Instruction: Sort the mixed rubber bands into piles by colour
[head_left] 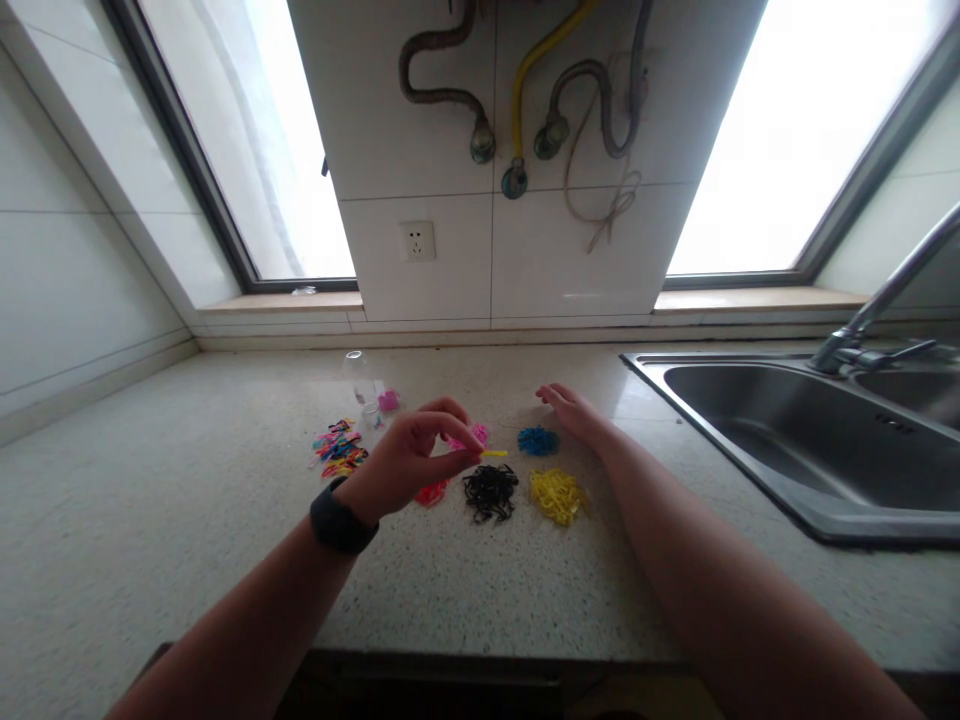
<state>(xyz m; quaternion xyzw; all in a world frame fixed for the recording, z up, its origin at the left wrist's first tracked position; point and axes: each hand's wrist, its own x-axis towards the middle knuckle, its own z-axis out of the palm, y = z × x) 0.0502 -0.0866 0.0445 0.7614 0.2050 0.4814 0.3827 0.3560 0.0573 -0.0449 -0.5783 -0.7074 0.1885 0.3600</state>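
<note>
My left hand (420,448), with a dark band on its wrist, pinches a small yellow rubber band (495,454) between thumb and forefinger, above a pile of black rubber bands (491,494). Partly behind its fingers lie pink rubber bands (477,434) and red rubber bands (432,494). My right hand (562,402) rests on the counter with its fingers loosely stretched and nothing visible in them. Close to it sits a pile of blue rubber bands (538,440), and nearer to me a pile of yellow rubber bands (557,497). Mixed-colour rubber bands (341,450) are spread left of my left hand.
A clear plastic container (357,372) and a small pink object (388,400) stand behind the mixed bands. At the right, a steel sink (750,480) with a faucet (847,345) is set into the speckled counter (187,520). Hoses and a socket (418,241) are on the tiled wall.
</note>
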